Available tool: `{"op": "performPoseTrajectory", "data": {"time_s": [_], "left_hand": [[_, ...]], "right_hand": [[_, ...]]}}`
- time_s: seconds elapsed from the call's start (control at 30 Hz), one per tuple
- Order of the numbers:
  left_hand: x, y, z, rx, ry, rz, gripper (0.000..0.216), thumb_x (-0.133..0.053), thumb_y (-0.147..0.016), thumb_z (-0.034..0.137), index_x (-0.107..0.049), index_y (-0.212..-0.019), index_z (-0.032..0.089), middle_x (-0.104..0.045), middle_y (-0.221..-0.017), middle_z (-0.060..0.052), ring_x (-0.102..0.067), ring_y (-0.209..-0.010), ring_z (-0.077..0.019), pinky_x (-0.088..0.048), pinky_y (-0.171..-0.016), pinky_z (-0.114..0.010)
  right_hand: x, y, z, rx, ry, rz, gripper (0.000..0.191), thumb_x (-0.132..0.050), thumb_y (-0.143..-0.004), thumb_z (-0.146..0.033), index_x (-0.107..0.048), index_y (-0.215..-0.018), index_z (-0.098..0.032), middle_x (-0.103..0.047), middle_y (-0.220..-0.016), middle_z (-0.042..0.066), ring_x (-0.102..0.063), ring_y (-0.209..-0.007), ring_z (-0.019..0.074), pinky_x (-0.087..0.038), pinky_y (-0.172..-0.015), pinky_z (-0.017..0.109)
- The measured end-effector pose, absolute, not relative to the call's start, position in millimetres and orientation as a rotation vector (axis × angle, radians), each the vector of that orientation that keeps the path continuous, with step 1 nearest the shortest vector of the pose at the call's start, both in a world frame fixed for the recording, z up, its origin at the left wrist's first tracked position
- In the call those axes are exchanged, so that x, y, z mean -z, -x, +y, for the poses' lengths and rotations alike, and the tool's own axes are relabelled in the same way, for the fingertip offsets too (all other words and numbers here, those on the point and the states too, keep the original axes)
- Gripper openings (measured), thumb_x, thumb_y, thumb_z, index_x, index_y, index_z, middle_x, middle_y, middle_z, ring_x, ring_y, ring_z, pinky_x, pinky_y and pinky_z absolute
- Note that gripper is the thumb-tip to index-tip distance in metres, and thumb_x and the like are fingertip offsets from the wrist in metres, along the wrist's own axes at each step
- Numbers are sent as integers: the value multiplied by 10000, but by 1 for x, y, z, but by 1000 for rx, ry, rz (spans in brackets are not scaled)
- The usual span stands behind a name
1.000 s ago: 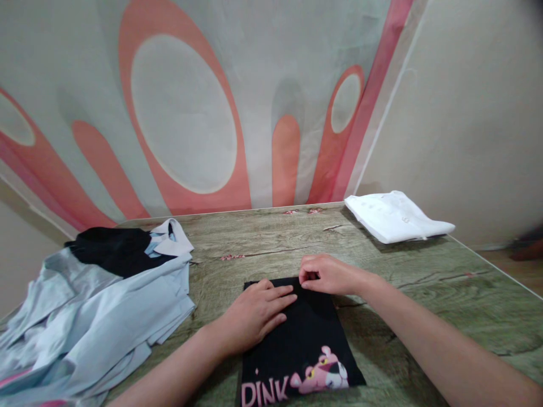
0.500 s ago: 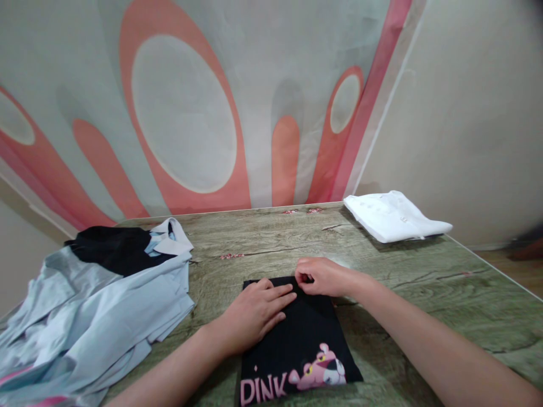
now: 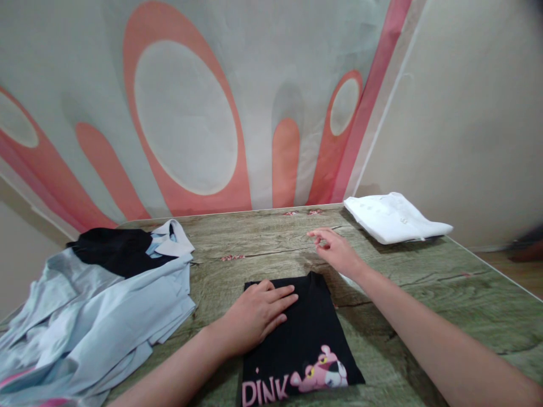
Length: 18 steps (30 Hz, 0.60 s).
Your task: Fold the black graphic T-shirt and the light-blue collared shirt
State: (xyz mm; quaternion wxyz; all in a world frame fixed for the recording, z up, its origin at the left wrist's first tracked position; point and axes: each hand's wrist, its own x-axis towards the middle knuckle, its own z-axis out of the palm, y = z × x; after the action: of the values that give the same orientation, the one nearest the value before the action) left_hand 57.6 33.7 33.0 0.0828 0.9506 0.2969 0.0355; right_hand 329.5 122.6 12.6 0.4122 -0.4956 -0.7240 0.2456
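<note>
Left hand (image 3: 258, 314): flat, fingers together, resting on the folded black T-shirt (image 3: 297, 339).
Right hand (image 3: 337, 251): open, fingers apart, empty, just beyond it.
Black T-shirt: lies mid-bench (image 3: 254, 237).

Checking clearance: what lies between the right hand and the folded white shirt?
Only bare wooden tabletop, seen in the head view; the open right hand and the folded white shirt are apart.
</note>
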Motion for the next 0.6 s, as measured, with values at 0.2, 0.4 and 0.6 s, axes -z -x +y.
{"op": "performPoseTrajectory", "data": {"time_s": [0.2,0.4,0.6], "left_hand": [[-34,-57,34,-96,-2846,884,445,-411,-988,303,-398,-1433,288,-457,-1471,-2,-497,-1099,-237,-404,-935,-388],[-34,-58,32,-135,-2816,865,439,-428,-980,296,-414,-1419,291,-479,-1453,-14,-517,-1090,-230,-410,-945,-392],[-45,-38,48,-504,-2572,1086,308,-403,-968,249,-585,-1217,246,-591,-1279,-56,-535,-1130,-201,-400,-971,-335]], "right_hand": [[-20,-311,98,-1090,1162,-2255,133,-615,-779,-272,-693,-801,-166,-671,-708,4,-585,-645,129,-427,-608,228],[-15,-299,91,-859,1185,-2429,96,-597,-738,-177,-691,-753,-165,-649,-697,-3,-556,-611,114,-376,-569,216],[-22,-316,101,-789,1209,-2409,105,-581,-759,-169,-671,-813,-179,-663,-776,7,-566,-688,130,-387,-630,232]]}}
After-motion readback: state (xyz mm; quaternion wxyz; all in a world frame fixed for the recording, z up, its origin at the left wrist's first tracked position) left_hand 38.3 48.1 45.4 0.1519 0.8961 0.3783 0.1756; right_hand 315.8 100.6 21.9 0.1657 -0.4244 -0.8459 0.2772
